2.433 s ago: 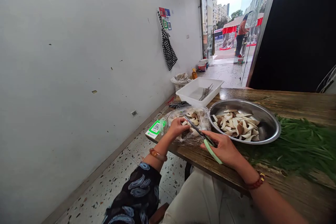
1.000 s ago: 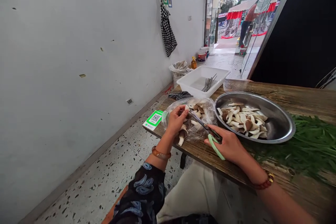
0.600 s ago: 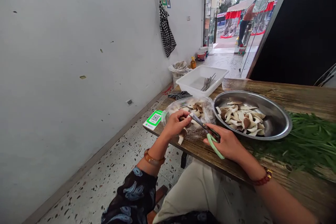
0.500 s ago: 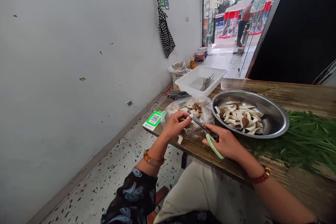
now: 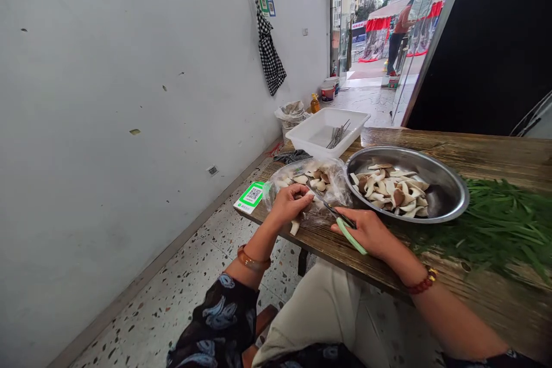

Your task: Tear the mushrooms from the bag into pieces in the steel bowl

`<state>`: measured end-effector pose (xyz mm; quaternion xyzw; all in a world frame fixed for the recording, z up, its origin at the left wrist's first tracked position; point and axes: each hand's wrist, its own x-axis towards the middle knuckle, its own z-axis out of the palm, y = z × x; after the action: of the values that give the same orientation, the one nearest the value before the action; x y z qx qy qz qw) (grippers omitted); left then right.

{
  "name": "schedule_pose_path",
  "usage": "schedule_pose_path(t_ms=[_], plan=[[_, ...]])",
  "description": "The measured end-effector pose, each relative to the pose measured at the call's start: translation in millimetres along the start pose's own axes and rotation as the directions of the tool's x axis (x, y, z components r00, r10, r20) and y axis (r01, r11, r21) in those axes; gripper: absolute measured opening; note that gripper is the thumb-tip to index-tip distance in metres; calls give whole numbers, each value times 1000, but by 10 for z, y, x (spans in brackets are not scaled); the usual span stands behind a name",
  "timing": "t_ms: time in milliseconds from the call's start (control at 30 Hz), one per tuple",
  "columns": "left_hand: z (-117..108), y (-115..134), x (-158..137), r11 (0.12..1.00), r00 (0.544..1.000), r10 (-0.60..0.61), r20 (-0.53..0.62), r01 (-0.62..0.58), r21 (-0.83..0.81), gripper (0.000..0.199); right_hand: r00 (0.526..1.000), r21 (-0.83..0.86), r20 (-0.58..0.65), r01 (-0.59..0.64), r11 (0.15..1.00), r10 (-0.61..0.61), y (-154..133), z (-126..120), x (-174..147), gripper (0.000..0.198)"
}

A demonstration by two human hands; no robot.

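Closed around scissors (image 5: 351,237), the right hand (image 5: 367,232) held the blades at a mushroom (image 5: 309,193) pinched in the left hand (image 5: 288,206) by the worktop's (image 5: 495,155) near-left corner, slices (image 5: 390,190) already part-filling the bowl (image 5: 451,198), others left in the bag (image 5: 340,175).

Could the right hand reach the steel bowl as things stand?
Probably yes: the right hand is close to the steel bowl with nothing visible between them, though that hand holds scissors.
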<state>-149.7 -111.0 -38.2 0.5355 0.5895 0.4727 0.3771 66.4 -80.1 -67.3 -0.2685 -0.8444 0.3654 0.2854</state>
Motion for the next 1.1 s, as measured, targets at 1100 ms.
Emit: schedule_pose_path(t_ms=[1100], plan=[[-111,-79,-752,794,993,-107,-41,60,-605,41,998,-642,11,-44,765,66,132,-365,-759,36]])
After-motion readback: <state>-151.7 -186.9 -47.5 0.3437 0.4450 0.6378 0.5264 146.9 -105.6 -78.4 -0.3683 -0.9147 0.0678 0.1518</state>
